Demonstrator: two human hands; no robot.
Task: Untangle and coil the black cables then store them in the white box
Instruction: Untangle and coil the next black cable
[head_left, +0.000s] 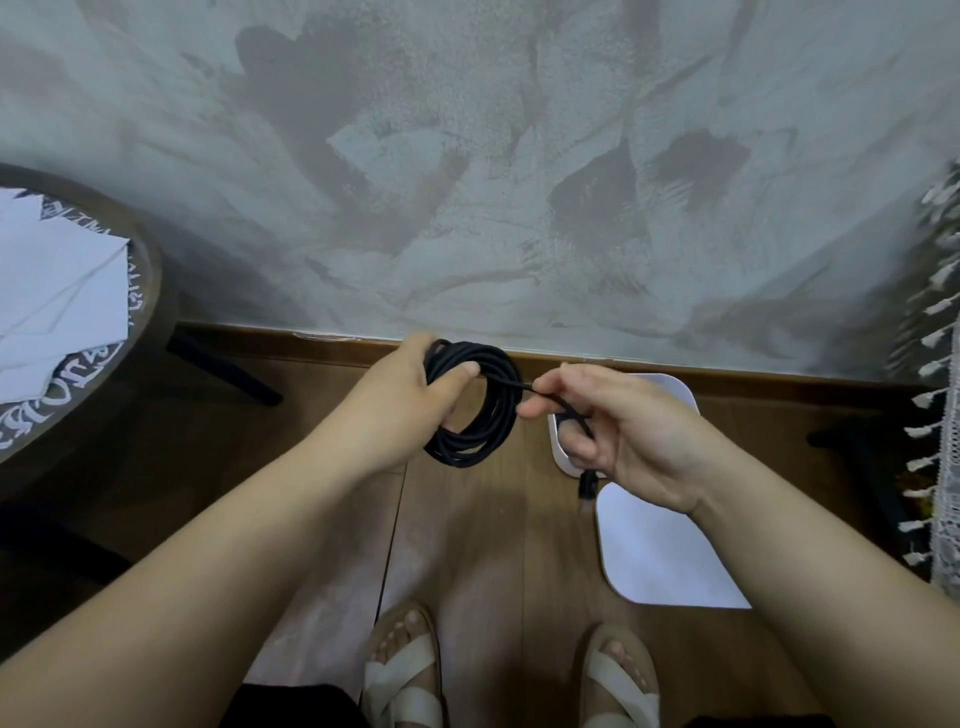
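A black cable (488, 415) is wound into a round coil of several loops, held in the air above the wooden floor. My left hand (405, 400) grips the coil's left side, thumb across the loops. My right hand (618, 431) pinches the cable's loose end just right of the coil; the end runs through the hand and its plug (586, 491) hangs below the palm. The white box (563, 457) stands on the floor beneath my right hand, mostly hidden by it. Its white lid (660, 551) lies flat just in front of it.
A round dark table (140, 260) with white cloth and lettering stands at the left, its legs on the floor. A grey patterned wall rises behind. A fringed lace cloth (935, 364) hangs at the right edge. My sandalled feet (405, 670) are at the bottom.
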